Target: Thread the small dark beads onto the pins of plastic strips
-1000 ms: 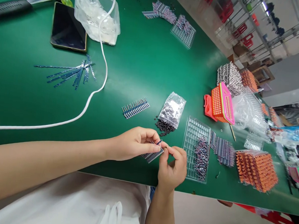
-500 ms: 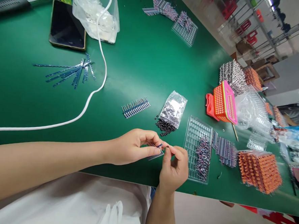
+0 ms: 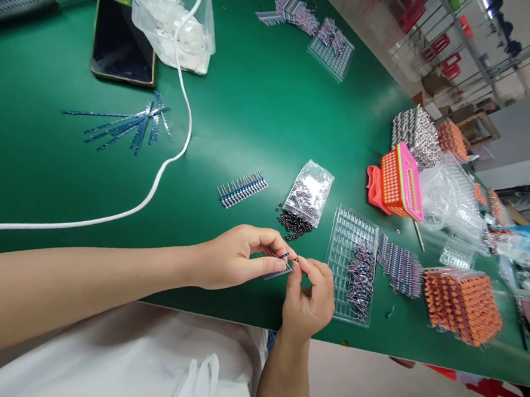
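Note:
My left hand (image 3: 243, 258) is closed on a strip of small circuit boards (image 3: 277, 273), gripped between thumb and fingers and partly hidden by them. Thumb and forefinger of my right hand (image 3: 309, 297) pinch a tiny dark part (image 3: 296, 260) at the strip's near end, against the left fingertips. Just beyond the hands lies a heap of small black parts (image 3: 295, 225), spilling from a clear plastic bag (image 3: 309, 192). A similar strip of blue boards with wire leads (image 3: 243, 189) rests to the left of the bag.
Right of my hands, a clear tray (image 3: 340, 257) holds a pile of wired components (image 3: 361, 279). Further right are stacked orange parts (image 3: 463, 303) and an orange basket (image 3: 394, 179). A white cable (image 3: 151, 185), blue strips (image 3: 135, 121), a phone (image 3: 124, 43), a hammer (image 3: 47, 2) and a plastic tub (image 3: 203, 33) lie left.
Both hands keep nearly the same pose at the strip, with only slight finger movement. The whole view has shifted a little.

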A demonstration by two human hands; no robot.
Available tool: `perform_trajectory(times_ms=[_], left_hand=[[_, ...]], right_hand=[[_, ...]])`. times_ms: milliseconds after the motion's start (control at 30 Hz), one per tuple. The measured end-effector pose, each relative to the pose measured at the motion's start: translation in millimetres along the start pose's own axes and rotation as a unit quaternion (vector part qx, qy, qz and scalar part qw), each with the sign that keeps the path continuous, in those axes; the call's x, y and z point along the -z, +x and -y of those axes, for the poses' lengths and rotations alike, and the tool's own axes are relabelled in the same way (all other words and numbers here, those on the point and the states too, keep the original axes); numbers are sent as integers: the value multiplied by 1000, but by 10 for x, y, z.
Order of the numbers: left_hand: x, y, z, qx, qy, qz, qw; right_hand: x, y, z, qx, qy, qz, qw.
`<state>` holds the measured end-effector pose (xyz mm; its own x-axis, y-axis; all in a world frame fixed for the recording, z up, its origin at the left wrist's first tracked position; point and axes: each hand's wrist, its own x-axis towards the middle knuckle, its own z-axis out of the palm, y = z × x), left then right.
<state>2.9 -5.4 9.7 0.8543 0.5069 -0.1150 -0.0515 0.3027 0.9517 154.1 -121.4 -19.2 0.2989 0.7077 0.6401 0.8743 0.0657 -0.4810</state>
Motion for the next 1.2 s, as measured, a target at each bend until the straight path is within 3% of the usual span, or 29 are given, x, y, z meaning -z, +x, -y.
perform_trajectory(times_ms=[367,767,1200], left_hand=[[-9,-8,14,6,-14,-16,1000],[5,-40,41,-136,168,-8,976],[-27,-44,89,-156,175,-28,972]], right_hand=[[2,-4,-18,16,-17,7,1000],[-7,-9,0,-34,44,-10,998],[-13,3,-19,1,6,-10,1000]])
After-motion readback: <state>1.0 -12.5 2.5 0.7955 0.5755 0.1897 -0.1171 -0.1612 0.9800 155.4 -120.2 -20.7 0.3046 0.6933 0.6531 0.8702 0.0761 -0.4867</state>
